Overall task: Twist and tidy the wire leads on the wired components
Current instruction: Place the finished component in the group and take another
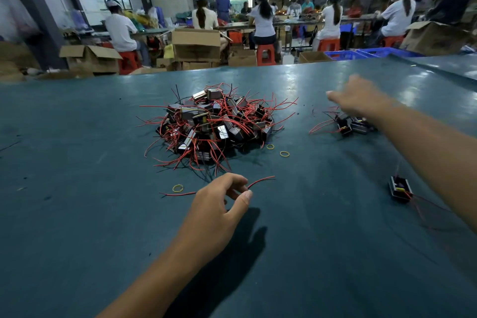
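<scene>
Factory floor (capped workers (263, 15), cartons (196, 44))

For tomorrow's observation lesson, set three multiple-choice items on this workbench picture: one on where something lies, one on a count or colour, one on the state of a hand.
1. Where does the single wired component lie apart from the others?
A. At the table's right, below the right forearm
B. On top of the big pile
C. Inside a cardboard box

2. How many yellow rubber bands show on the table?
A. One
B. Three
C. Six

3. What is the left hand doing?
A. Lying flat, palm up
B. Gripping a blue crate
C. Fingers curled over a loose red wire

Answers:
1 A: it sits alone, well right of the big pile.
2 B: two bands lie at the pile's lower right and one near the left hand.
3 C: the red wire runs out on both sides of the curled fingers.
</scene>
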The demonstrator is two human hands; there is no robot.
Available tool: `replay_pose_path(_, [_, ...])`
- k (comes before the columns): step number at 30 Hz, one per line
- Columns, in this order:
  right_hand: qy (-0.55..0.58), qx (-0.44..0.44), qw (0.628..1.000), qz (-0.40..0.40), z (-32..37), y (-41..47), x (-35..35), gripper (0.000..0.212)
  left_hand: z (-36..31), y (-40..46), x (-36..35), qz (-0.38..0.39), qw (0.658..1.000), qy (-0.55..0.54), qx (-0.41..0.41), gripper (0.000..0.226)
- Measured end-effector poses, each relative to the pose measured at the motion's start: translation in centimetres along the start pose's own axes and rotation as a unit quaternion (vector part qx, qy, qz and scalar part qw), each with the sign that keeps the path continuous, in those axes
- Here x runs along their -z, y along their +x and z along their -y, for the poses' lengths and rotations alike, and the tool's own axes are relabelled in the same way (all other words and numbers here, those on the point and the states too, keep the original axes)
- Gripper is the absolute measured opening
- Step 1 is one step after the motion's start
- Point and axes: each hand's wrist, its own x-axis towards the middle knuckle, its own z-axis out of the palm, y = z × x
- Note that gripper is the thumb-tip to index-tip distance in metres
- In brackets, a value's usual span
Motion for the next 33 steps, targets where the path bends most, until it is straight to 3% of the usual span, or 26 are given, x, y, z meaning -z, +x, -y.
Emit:
replay_pose_path(3, [0.022,0.153,0.987,0.033,4.8,-1.9,-3.4,0.034,0.2,0.1,0.1,0.002,1.000,0.013,0.001,0.014])
replay_pose_path(5, [0.040,0.220,0.974,0.039,7.8,-3.1,-5.3,0.025,0.2,0.0,0.0,0.004,1.000,0.028,-0.008,0.013])
replay_pose_path(9, [0.112,0.298,0.948,0.027,13.0,-3.7,-7.0,0.023,0.4,0.1,-0.1,0.015,0.998,0.059,-0.022,0.015])
replay_pose_path(13, [0.051,0.391,0.918,0.047,17.6,-4.4,-8.7,0.031,0.8,0.0,-0.4,0.016,0.997,0.062,-0.035,0.014])
replay_pose_path(18, [-0.070,0.334,0.937,0.074,20.2,-4.3,-11.8,0.059,1.3,0.5,-0.4,0.004,0.998,0.058,-0.023,0.005])
replay_pose_path(22, [-0.069,0.342,0.937,0.011,20.1,-4.4,-13.0,0.020,2.0,0.7,-0.3,-0.003,0.999,0.053,-0.010,0.003])
replay_pose_path(28, [0.106,0.289,0.951,0.008,17.4,-5.8,-10.5,0.018,2.4,0.9,-0.5,-0.015,0.999,0.039,0.002,0.002])
replay_pose_path(31, [0.195,0.262,0.945,-0.020,15.5,-7.8,-7.0,0.016,2.4,0.9,-0.4,-0.016,1.000,0.019,0.016,0.004])
replay_pose_path(33, [0.312,0.205,0.927,0.021,13.8,-9.7,-4.9,0.015,2.4,1.1,-0.3,-0.015,0.999,-0.023,0.036,0.005])
